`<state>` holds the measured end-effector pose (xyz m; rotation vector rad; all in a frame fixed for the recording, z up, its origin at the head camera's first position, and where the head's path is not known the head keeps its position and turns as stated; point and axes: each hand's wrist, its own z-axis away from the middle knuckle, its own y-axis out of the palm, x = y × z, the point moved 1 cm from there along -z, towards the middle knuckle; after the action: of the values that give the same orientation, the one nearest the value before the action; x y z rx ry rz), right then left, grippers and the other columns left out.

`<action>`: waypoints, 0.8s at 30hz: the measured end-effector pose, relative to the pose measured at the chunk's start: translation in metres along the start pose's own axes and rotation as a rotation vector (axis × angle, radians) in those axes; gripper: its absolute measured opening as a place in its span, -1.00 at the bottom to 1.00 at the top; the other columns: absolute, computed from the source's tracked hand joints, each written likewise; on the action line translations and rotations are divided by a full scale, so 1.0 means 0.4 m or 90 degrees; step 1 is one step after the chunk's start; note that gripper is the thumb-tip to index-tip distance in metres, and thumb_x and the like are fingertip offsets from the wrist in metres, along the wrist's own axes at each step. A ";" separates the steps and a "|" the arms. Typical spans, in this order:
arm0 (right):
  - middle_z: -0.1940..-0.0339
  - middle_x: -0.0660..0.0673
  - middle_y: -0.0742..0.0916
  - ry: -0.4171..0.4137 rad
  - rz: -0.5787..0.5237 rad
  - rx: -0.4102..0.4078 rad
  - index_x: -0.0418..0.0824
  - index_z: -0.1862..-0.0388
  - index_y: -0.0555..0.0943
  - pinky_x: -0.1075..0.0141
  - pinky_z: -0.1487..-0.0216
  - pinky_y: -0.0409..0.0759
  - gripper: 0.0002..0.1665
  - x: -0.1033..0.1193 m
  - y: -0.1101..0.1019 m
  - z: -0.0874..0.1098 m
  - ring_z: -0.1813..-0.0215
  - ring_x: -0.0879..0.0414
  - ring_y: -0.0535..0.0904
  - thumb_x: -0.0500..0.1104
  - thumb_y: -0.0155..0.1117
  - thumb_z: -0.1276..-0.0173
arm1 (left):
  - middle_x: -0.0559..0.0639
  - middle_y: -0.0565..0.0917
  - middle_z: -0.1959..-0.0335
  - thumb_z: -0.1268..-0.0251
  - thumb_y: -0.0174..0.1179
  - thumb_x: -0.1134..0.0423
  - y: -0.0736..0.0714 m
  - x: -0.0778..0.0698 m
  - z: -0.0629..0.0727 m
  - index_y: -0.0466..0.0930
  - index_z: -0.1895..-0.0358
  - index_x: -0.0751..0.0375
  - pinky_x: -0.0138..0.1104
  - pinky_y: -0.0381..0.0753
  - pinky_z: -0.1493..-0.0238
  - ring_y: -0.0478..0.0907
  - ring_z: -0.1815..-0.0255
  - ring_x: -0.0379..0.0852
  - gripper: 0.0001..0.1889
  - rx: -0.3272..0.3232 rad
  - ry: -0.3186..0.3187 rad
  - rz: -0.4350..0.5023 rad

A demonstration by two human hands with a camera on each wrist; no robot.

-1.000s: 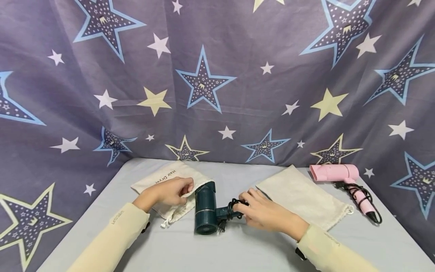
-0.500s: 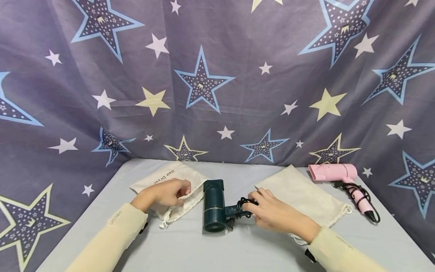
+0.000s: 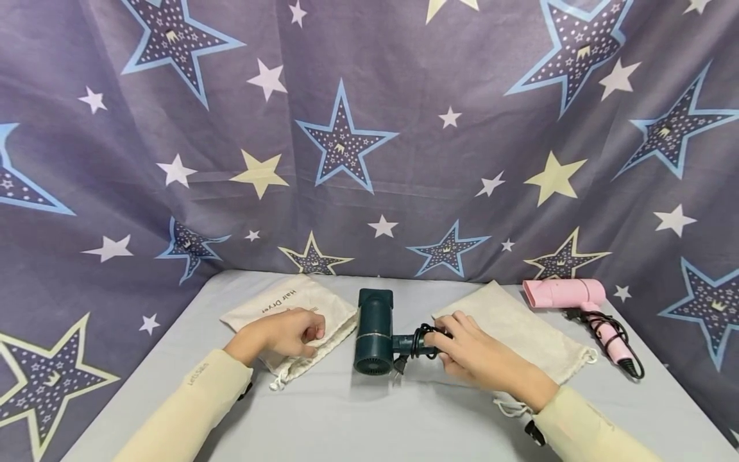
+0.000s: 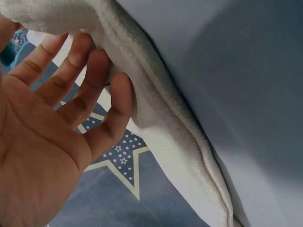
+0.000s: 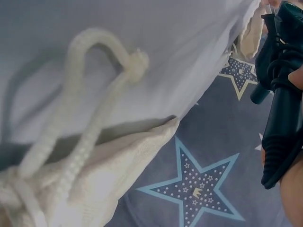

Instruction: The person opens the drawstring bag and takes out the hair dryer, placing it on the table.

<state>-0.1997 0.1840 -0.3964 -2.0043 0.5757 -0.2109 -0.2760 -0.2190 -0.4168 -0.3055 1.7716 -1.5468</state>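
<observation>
My right hand (image 3: 479,351) grips the handle of a dark green hair dryer (image 3: 374,330), with its black cord wound around the handle. The dryer is raised a little above the table, nozzle pointing away, and its plug (image 3: 399,364) dangles. In the right wrist view, only the handle end (image 5: 279,137) and cord show. At the left, my left hand (image 3: 285,332) pinches the mouth edge of a cream drawstring bag (image 3: 323,296) printed "Hair Dryer". The left wrist view shows my bent fingers (image 4: 90,80) against the cloth; the thumb is mostly hidden.
A second cream drawstring bag (image 3: 508,327) lies flat behind my right hand, its cord (image 3: 510,405) trailing toward me. A pink hair dryer (image 3: 566,293) with a wound black cord lies at the table's right edge. A star-patterned curtain (image 3: 369,160) stands behind the table (image 3: 323,423).
The green hair dryer has moved right and up, away from the left bag's mouth, in my right hand. My left hand stays at the bag, whose mouth has sunk flatter.
</observation>
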 end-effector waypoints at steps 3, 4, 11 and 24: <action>-0.07 -0.10 0.57 0.011 -0.002 -0.010 -0.05 -0.15 0.54 0.13 0.02 0.46 -0.53 -0.012 0.002 -0.003 0.02 0.03 0.42 -0.27 0.22 -0.23 | -0.07 0.54 0.47 -0.07 0.42 0.26 0.000 -0.008 0.000 0.52 0.29 0.07 -0.33 0.40 0.28 0.37 0.43 -0.30 -0.77 0.004 -0.007 -0.014; -0.05 -0.09 0.56 0.015 0.000 -0.011 -0.06 -0.15 0.54 0.13 0.03 0.45 -0.53 -0.014 0.003 -0.005 0.02 0.03 0.42 -0.26 0.21 -0.23 | -0.08 0.54 0.47 -0.08 0.42 0.25 0.000 -0.011 0.001 0.53 0.29 0.07 -0.32 0.40 0.28 0.37 0.42 -0.30 -0.77 0.004 -0.012 -0.019; 0.10 -0.03 0.52 0.051 0.010 -0.016 -0.05 -0.14 0.54 0.17 0.10 0.36 -0.53 -0.028 0.017 -0.022 0.10 0.04 0.36 -0.29 0.22 -0.21 | -0.09 0.54 0.46 -0.09 0.44 0.21 0.009 -0.022 0.004 0.53 0.28 0.04 -0.31 0.39 0.26 0.36 0.42 -0.29 -0.76 -0.005 -0.030 -0.043; 0.19 -0.08 0.49 0.174 0.031 -0.023 -0.11 -0.11 0.55 0.16 0.23 0.27 -0.53 -0.037 0.044 -0.078 0.23 0.00 0.28 -0.33 0.32 -0.20 | -0.17 0.46 0.49 0.00 0.42 0.26 0.010 -0.034 0.007 0.53 0.32 0.03 -0.31 0.39 0.27 0.36 0.40 -0.26 -0.76 -0.028 -0.039 -0.053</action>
<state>-0.2300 0.1598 -0.3953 -2.0085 0.8047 -0.4529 -0.2638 -0.2115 -0.4156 -0.4482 1.7675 -1.5405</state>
